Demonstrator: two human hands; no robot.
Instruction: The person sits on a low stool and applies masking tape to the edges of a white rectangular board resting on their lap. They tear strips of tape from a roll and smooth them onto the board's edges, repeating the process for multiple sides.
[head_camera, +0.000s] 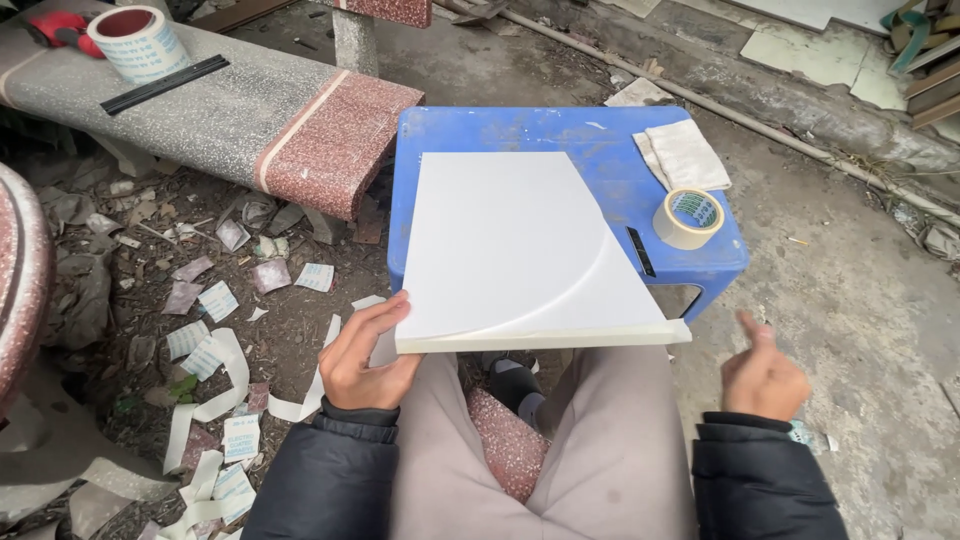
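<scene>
Gripping white board (515, 250) corner, left hand (365, 355) fingers underneath.

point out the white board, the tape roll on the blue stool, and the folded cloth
white board (510, 245), head view, middle of its top face
tape roll (688, 218), head view, near outer wall of the ring
cloth (687, 155), head view, centre of the folded top layer
</scene>
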